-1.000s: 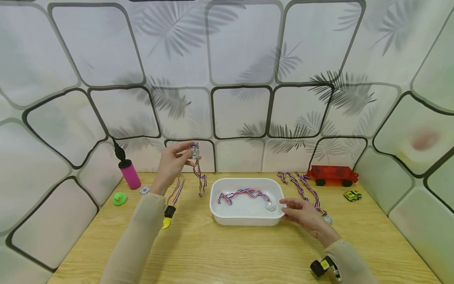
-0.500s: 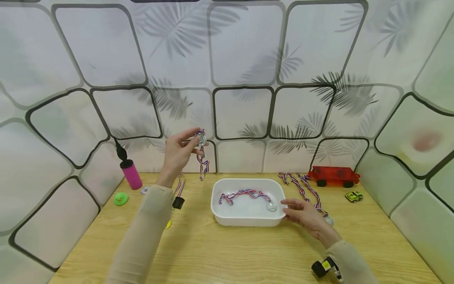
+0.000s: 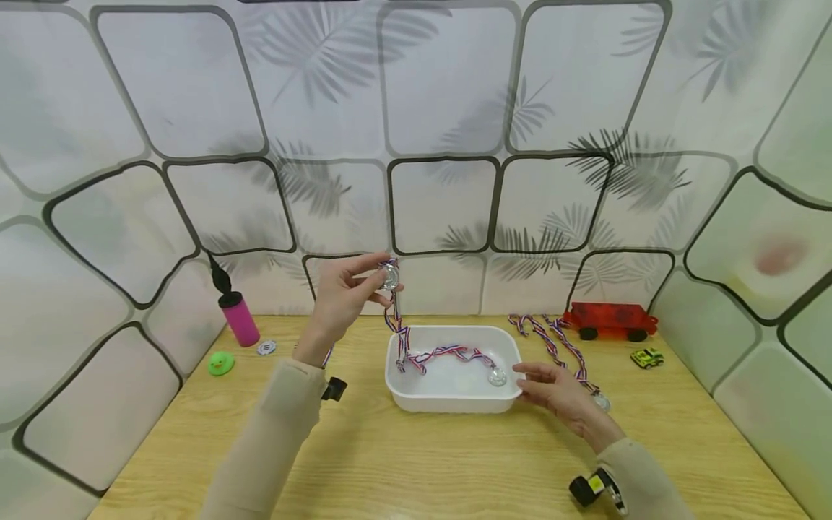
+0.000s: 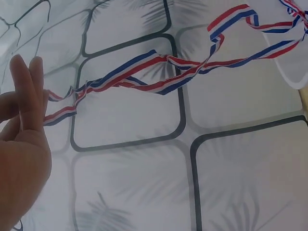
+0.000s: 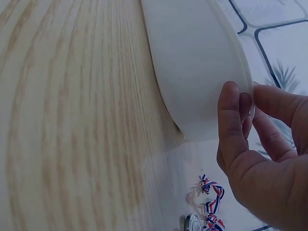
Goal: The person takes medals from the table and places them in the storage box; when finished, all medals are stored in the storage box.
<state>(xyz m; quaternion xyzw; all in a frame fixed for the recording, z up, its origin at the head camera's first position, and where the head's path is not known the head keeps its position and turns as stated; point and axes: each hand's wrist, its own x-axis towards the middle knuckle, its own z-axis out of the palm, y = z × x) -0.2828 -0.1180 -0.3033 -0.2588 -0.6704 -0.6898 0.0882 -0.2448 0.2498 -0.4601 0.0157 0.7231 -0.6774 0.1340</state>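
Note:
My left hand (image 3: 341, 300) pinches a silver medal (image 3: 389, 276) above the left end of a white plastic tub (image 3: 451, 403). From it a red, white and blue ribbon (image 4: 161, 86) hangs down, its lower end reaching the tub's left part. Another silver medal (image 3: 497, 375) lies in the tub with its ribbon stretched leftward. At the tub's right end, my right hand (image 3: 562, 401) holds the rim; the right wrist view has the thumb (image 5: 232, 120) against the outer wall and fingers on the rim's other side.
Right of the tub lies a silver medal (image 3: 601, 401) on a ribbon, near a red wagon (image 3: 611, 320) and a green toy car (image 3: 646, 357). A pink pump (image 3: 240, 321), green duck (image 3: 221, 362) and poker chip (image 3: 266, 348) stand left. A black clip (image 3: 334, 389) shows beside my left sleeve.
My left hand has carried the medal rightward, rising and then dropping, so its ribbon now hangs at the tub's left end. The right hand stays at the rim.

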